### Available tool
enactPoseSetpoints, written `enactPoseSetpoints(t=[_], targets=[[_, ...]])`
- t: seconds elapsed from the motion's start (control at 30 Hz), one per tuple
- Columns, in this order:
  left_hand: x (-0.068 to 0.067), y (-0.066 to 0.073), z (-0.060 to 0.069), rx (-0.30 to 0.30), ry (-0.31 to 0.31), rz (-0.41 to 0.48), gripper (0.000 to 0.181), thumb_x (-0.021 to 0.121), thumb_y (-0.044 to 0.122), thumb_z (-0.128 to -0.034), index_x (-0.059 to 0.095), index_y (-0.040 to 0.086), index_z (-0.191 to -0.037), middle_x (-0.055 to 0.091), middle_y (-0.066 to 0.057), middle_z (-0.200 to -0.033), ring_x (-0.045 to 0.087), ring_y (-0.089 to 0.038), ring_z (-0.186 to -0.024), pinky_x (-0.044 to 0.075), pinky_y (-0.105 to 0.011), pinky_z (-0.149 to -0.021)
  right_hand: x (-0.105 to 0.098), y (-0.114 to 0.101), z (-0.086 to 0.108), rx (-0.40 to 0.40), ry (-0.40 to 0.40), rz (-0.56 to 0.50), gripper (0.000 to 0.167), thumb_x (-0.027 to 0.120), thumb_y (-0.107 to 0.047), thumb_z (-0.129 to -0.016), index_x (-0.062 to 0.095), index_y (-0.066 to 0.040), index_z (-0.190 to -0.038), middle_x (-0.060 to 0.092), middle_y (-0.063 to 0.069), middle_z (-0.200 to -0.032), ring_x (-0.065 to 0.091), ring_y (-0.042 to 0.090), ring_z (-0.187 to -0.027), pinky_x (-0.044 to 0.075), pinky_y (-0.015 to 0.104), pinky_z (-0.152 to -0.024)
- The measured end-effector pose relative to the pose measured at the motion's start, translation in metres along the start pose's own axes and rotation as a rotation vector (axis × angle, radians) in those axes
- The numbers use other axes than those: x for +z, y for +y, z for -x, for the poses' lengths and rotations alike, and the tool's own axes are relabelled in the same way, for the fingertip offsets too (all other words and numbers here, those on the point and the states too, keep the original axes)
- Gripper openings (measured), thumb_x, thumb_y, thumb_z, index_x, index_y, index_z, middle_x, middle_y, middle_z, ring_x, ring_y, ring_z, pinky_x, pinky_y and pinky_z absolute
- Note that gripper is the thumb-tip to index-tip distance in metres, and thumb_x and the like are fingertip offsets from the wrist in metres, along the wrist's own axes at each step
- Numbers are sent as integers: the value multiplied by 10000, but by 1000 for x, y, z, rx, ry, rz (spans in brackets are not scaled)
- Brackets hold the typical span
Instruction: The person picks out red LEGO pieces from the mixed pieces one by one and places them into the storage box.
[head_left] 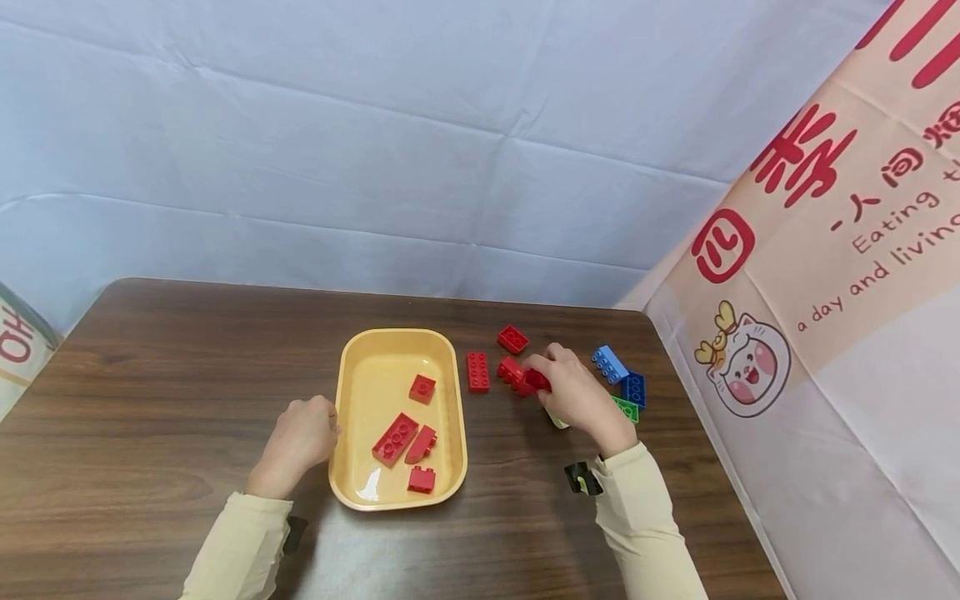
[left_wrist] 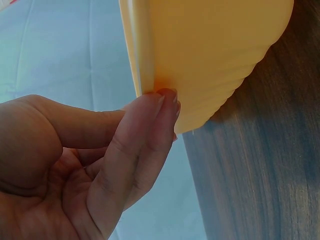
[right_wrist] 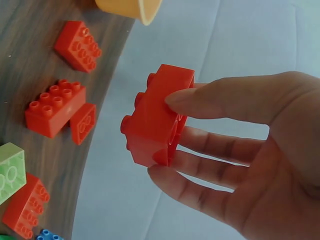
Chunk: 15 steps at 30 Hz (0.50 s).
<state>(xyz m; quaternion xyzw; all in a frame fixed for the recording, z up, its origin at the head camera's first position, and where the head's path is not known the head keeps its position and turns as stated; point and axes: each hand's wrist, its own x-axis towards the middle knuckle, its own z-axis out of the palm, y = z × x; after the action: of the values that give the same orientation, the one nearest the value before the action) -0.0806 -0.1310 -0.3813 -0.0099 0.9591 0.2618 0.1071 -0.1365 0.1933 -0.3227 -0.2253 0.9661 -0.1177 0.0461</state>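
Observation:
My right hand (head_left: 576, 390) holds a red toy building brick (right_wrist: 157, 117) between thumb and fingers, studs facing away from the palm in the right wrist view. In the head view this brick is partly covered by the fingers, close to another red brick (head_left: 510, 372) on the table. My left hand (head_left: 302, 437) is at the left side of a yellow tray (head_left: 335, 467). Its fingertips pinch the tray's rim in the left wrist view, the thumb tip hidden behind the fingers. Inside the tray lie several red bricks (head_left: 394, 439), apart from one another.
Red bricks (head_left: 477, 372) lie right of the tray, one (head_left: 513, 339) farther back. Light blue (head_left: 610, 365), dark blue (head_left: 634, 390) and green (head_left: 627, 409) bricks lie beyond the right hand. A pale green brick (right_wrist: 11, 172) is mostly hidden under that hand in the head view.

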Motion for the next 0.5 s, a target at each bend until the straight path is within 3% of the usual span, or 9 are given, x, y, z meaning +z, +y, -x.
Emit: enactPoseSetpoints(t=[0.5], targets=[[-1, 0, 0, 5, 3, 4, 166, 570, 25, -804, 561, 38, -639, 458, -57, -577, 453, -228, -566, 371, -320, -502, -3, -17, 2, -27, -3, 46, 396, 707, 3, -739, 613, -65, -1118, 465, 68, -905, 445, 206, -823, 473, 300, -675]])
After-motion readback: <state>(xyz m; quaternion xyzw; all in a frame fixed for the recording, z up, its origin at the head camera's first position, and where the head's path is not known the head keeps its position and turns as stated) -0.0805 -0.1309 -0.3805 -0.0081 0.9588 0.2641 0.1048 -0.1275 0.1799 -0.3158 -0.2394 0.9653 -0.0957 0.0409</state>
